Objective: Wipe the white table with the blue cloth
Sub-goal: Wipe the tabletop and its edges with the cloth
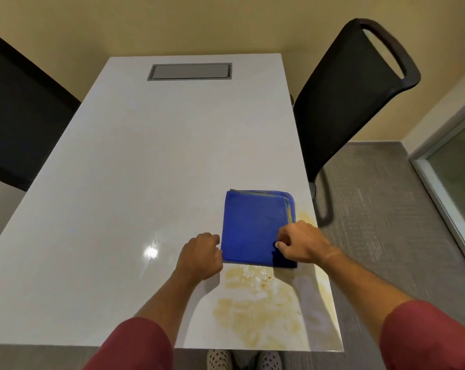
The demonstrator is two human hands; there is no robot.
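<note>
A folded blue cloth [252, 225] lies flat on the white table [151, 161], near its right edge. My right hand [303, 243] pinches the cloth's near right corner between thumb and fingers. My left hand [200, 256] is curled at the cloth's near left edge, touching it; whether it grips the edge I cannot tell. A yellowish smeared stain with small crumbs [258, 308] spreads over the table between the cloth and the near edge, and also shows beside the cloth's right side.
A grey hatch [190, 72] is set into the table's far end. One black chair [351, 97] stands at the right side, another [20, 116] at the left. Grey carpet [381, 209] and a glass door frame [445, 177] lie to the right.
</note>
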